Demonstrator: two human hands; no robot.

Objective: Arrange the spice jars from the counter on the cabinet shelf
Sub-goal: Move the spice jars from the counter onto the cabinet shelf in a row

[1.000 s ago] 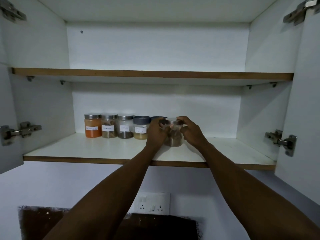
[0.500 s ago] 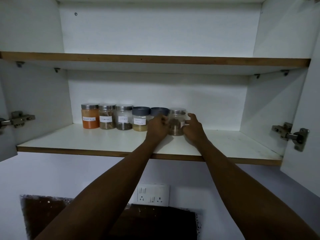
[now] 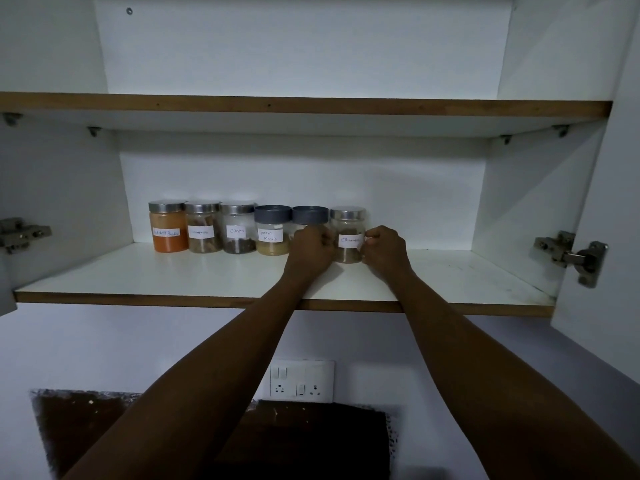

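Six spice jars stand in a row at the far side of the lower shelf (image 3: 104,271). The sixth jar (image 3: 348,235), silver-lidded with a white label, sits at the right end, just beside a grey-lidded jar (image 3: 309,215). The left hand (image 3: 310,247) and right hand (image 3: 385,249) are curled around its two sides, fingers touching the glass. The step in hand looks like squaring this jar into line, label forward. Next, the hands would need to let go without nudging it, then go back for any jar left below.
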